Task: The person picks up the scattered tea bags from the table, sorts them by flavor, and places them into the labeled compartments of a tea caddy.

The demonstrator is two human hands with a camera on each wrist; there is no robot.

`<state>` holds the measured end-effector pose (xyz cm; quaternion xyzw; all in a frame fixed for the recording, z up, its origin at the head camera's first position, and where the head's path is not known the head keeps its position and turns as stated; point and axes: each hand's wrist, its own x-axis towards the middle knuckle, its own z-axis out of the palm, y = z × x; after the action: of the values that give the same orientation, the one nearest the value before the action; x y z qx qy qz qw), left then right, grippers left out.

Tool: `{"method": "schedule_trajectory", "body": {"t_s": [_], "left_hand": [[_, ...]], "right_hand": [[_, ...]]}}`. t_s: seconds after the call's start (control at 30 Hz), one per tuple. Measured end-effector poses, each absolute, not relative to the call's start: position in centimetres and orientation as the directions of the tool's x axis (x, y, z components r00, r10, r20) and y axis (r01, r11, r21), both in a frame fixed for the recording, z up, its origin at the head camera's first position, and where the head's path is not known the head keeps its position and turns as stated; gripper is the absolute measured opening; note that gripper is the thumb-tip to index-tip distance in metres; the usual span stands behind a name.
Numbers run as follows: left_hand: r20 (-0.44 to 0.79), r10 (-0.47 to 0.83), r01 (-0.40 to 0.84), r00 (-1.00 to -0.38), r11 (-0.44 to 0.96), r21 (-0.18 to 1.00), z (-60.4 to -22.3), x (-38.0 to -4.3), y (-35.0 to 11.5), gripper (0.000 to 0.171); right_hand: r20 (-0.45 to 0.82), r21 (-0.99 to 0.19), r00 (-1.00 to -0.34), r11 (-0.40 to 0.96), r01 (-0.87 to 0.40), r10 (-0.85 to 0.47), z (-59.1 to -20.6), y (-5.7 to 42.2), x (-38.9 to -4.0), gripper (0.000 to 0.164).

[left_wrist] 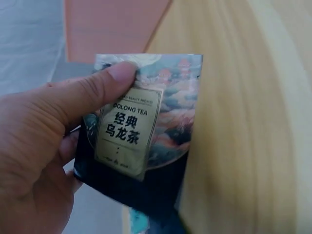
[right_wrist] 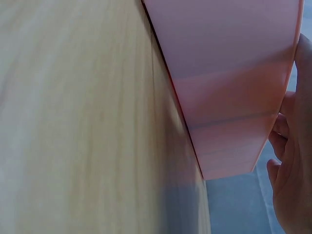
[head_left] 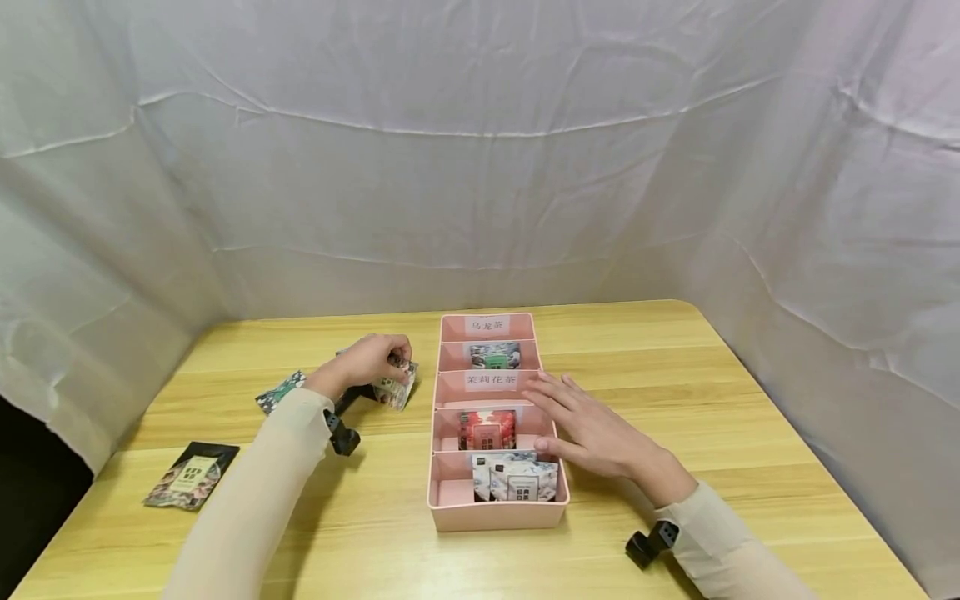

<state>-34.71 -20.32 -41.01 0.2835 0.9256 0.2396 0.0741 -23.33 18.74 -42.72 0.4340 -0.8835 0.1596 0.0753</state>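
My left hand (head_left: 367, 360) pinches a dark tea sachet (left_wrist: 168, 122) labelled oolong tea, with the thumb across its printed front. This sachet is held left of a pink divided box (head_left: 495, 520). My right hand (head_left: 600, 429) rests on the box's right rim with its fingers fairly straight. Inside the box, a green-labelled sachet (head_left: 497, 356) sits in a far compartment and a red sachet (head_left: 487, 430) nearer. White-and-blue sachets (head_left: 522, 482) fill part of the nearest compartment. Paper labels with Chinese writing mark two of the dividers.
On the wooden table (head_left: 637, 358), a black sachet (head_left: 192, 475) lies at the near left. Another sachet with a green label (head_left: 279, 392) lies close to my left forearm. Grey cloth (head_left: 480, 192) hangs behind the table and along its sides.
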Motion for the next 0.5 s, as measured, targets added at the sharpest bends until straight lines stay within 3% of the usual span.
{"method": "schedule_trajectory", "body": {"t_s": [0.27, 0.5], "left_hand": [[0.087, 0.500, 0.464, -0.862, 0.707, 0.535, -39.1, -34.5, -19.8, 0.017], [0.184, 0.370, 0.404, -0.910, 0.699, 0.590, -37.8, -34.5, -19.2, 0.022]], "right_hand": [[0.268, -0.219, -0.614, 0.574, -0.789, -0.742, -42.6, 18.7, -23.3, 0.070], [0.273, -0.217, -0.607, 0.567, -0.794, -0.746, -42.7, 18.7, -23.4, 0.069]]}}
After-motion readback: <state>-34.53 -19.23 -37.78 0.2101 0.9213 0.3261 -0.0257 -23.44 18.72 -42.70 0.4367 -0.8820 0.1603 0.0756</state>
